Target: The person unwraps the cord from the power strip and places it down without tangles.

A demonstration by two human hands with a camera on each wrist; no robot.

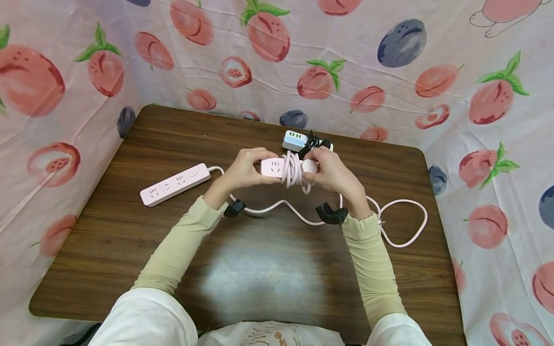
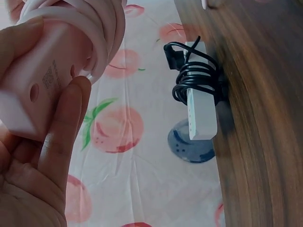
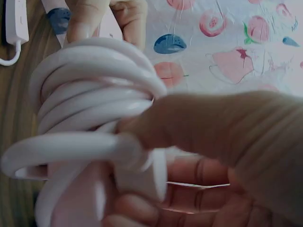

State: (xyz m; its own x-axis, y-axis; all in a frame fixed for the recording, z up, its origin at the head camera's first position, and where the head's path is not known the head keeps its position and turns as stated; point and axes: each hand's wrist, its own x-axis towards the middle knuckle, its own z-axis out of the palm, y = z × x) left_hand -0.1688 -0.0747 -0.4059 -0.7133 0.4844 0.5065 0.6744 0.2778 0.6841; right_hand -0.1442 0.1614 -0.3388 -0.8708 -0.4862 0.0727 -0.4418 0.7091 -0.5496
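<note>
A pink power strip [image 1: 271, 166] is held up over the far half of the table, its white cord [image 1: 292, 168] wound several times around its middle. My left hand [image 1: 245, 168] grips the socket end between thumb and fingers; the left wrist view shows the strip's underside [image 2: 45, 85] with its screw holes. At the other end my right hand [image 1: 332, 170] pinches the cord's plug [image 3: 142, 177] against the strip. In the right wrist view the thumb lies over the plug and the curled fingers are beneath it.
A second pink power strip [image 1: 175, 184] lies on the table [image 1: 259, 283] at left, its cord [image 1: 298, 215] running rightward to a loop [image 1: 426, 221]. Behind my hands stands a white power strip [image 1: 295, 140] wrapped in black cord [image 2: 196, 75]. Fruit-print curtain [image 1: 277, 62] surrounds the table.
</note>
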